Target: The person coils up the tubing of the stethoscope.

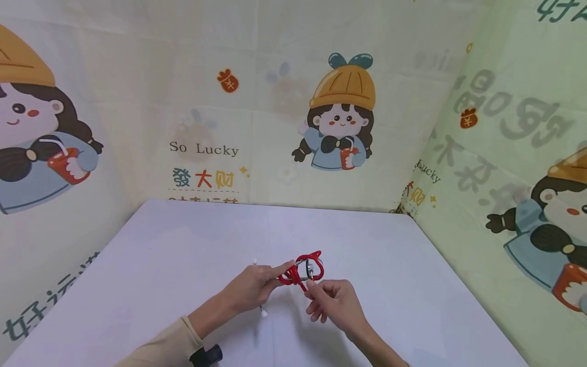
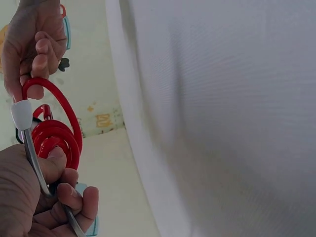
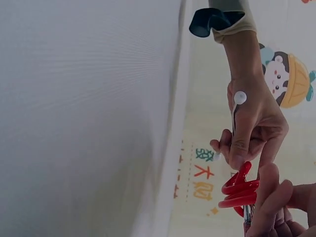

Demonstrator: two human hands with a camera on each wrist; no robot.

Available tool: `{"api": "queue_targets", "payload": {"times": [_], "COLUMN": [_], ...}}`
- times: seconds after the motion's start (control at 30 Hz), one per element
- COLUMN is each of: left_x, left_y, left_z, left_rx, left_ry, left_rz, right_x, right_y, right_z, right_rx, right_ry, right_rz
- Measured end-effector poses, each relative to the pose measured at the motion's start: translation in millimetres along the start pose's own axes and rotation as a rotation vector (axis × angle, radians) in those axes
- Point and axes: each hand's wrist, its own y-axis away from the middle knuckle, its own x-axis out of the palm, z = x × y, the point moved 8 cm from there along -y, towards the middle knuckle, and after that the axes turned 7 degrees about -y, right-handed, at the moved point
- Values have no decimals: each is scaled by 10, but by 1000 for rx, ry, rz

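Both hands hold a stethoscope above the table, its red tubing point(image 2: 59, 129) wound into a small coil. My left hand point(image 1: 247, 288) grips the coil and the metal ear tubes, thumb pressing against the red loops in the left wrist view. A white ear tip point(image 2: 21, 115) sticks out past that hand, and another ear tip point(image 3: 240, 97) shows over its back in the right wrist view. The silvery chest piece point(image 1: 310, 269) sits among the loops. On the near right side, my right hand point(image 1: 337, 303) pinches part of the red tubing between thumb and finger.
Below the hands spreads a white table point(image 1: 206, 234). Patterned cloth point(image 1: 270, 117) with cartoon figures hangs behind it and along both sides. A black band point(image 1: 206, 355) is strapped at the left sleeve's cuff.
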Motion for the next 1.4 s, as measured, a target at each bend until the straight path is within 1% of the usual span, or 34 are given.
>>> {"api": "queue_targets", "payload": {"times": [0.1,0.2,0.33,0.47,0.63,0.77,0.87,1.0,1.13,1.27,1.4], "left_x": [8,20,28,45,73,75,75,93,109,109,97], "left_y": [18,32,31,24,18,25,33,42,56,72,92], "left_z": [-19,-21,-28,-50,-87,-130,-144,-133,-141,-140,-99], "left_rx": [8,5,7,22,39,75,87,71,72,73,68], "left_ry": [-20,-27,-21,-6,8,-23,-57,-93,-117,-122,-93], "left_rz": [-3,-9,-28,-50,-61,-69,-69,-51,-32,-16,-2], "right_x": [-31,-40,-43,-52,-84,-119,-147,-204,-247,-243,-250], "right_y": [-18,-23,-23,-20,-25,-28,-27,-26,-23,-24,-17], "right_z": [-22,-37,-43,-45,-45,-35,-43,-49,-9,25,60], "right_rx": [30,57,70,87,118,127,125,83,-4,-53,-74], "right_ry": [0,-11,-14,-12,-10,-7,-8,24,107,174,215], "right_rz": [-37,-47,-56,-66,-78,-96,-124,-199,-267,-272,-271]}}
